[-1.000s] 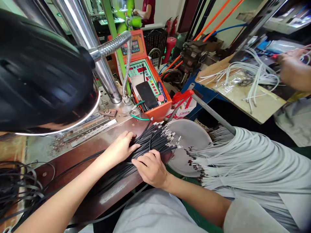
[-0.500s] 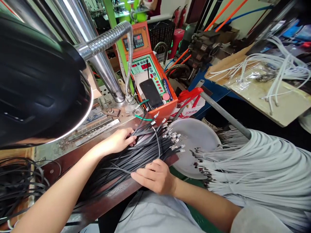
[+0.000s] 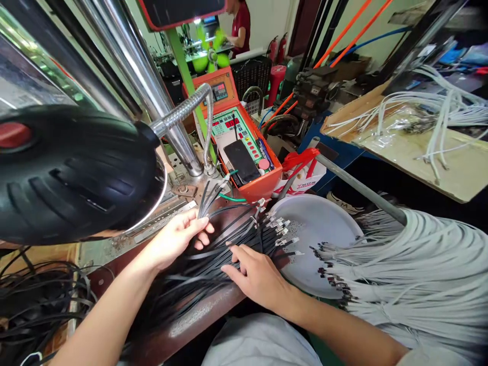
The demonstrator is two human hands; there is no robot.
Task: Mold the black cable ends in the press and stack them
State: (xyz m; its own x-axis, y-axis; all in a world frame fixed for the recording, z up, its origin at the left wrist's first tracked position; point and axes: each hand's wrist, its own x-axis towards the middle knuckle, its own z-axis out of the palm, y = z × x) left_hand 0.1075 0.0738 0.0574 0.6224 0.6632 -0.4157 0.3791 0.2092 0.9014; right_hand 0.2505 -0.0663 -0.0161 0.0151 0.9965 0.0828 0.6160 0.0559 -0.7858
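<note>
At 6 o'clock on the desk (image 3: 202, 317), black cables (image 3: 213, 259) with metal terminals fan beneath the left hand (image 3: 177, 239) and right hand (image 3: 259, 277), fingers (image 3: 244, 267) open and spread, gripping nothing. Many gray cables (image 3: 412, 269), terminals fitted, lie massed at 3 o'clock; a loose black tangle (image 3: 41, 300) is left at 8 o'clock.

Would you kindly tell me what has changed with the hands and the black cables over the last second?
The left hand has opened and eased off the black cables, which now fan out more loosely. The right hand has moved toward their metal-tipped ends. The round tray and grey cables look unchanged.
</note>
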